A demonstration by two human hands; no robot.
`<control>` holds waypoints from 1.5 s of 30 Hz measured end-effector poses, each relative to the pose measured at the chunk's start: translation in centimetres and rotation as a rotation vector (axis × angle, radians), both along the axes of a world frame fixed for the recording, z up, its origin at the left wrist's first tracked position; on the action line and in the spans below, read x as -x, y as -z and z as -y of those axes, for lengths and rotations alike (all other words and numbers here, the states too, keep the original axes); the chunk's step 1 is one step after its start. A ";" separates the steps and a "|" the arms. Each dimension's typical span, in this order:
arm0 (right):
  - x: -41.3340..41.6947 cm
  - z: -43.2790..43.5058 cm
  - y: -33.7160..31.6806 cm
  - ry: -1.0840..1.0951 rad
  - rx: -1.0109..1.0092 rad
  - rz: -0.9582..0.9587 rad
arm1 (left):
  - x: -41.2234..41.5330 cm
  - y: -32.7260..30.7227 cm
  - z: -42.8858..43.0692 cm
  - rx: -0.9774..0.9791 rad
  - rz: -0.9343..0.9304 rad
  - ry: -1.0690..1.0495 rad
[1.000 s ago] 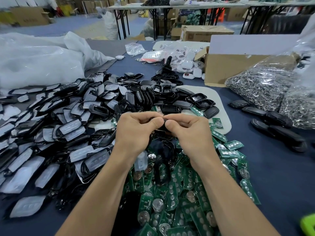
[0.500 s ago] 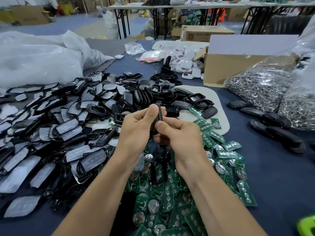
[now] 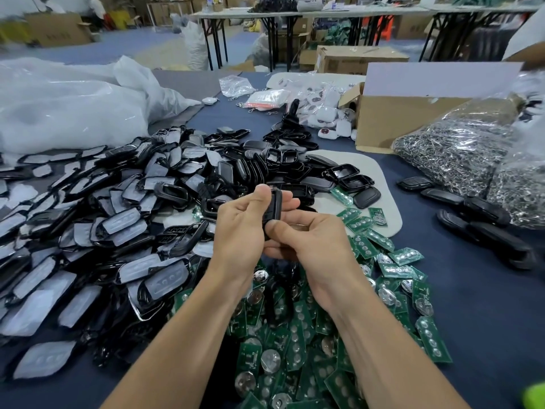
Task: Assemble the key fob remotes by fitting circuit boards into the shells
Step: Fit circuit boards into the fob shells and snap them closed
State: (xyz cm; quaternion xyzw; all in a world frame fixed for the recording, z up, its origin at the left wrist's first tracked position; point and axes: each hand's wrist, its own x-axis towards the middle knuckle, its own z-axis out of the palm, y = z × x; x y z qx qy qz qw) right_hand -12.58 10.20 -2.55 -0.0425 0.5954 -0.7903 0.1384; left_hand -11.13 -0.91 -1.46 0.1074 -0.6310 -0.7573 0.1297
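A black key fob shell point(image 3: 275, 205) stands on edge between both hands above the table. My left hand point(image 3: 240, 228) grips its upper part with thumb and fingers. My right hand point(image 3: 312, 240) pinches its lower end, thumb on the near side. Whether a board sits inside the shell is hidden. Green circuit boards point(image 3: 295, 335) with coin cells lie heaped below my wrists. A big pile of black shells and grey button pads point(image 3: 124, 219) spreads over the left of the table.
Assembled black fobs point(image 3: 477, 214) lie in a row at right, beside bags of metal key rings point(image 3: 460, 154). A cardboard box point(image 3: 395, 122), white remotes point(image 3: 324, 113) and a white plastic bag point(image 3: 67, 107) stand at the back. A white mat point(image 3: 380, 184) lies under some shells.
The shell went from lying flat, hidden between my fingertips, to standing on edge. My hands shifted slightly apart, the left higher, the right lower on the shell.
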 end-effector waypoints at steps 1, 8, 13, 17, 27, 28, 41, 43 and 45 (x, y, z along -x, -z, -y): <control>0.0 0.0 0.1 -0.007 -0.005 -0.001 | 0.0 0.0 0.1 -0.002 -0.001 0.002; 0.7 -1.1 0.1 -0.095 -0.151 -0.051 | 0.2 0.6 0.8 0.103 -0.024 0.074; 2.0 -4.8 -1.0 0.090 0.550 0.113 | 0.3 1.1 1.3 0.149 -0.100 -0.013; 2.5 -5.0 -0.8 0.246 0.199 0.041 | 0.4 0.8 1.6 0.153 -0.115 -0.221; 2.5 -1.7 1.0 0.079 -1.158 -0.491 | 1.2 0.9 3.2 0.173 -0.114 -0.593; 2.4 -1.6 1.1 0.128 -1.131 -0.486 | 1.3 0.8 3.5 0.154 -0.098 -0.596; 1.4 -1.7 -0.2 0.197 -0.286 -0.212 | 0.0 1.2 1.9 0.865 -0.150 0.041; 1.6 -1.8 -0.3 0.151 -0.203 -0.165 | 0.3 1.1 2.1 0.866 -0.104 -0.045; 1.9 -1.7 0.0 0.199 -0.227 -0.175 | 0.4 0.8 2.5 0.800 -0.068 -0.089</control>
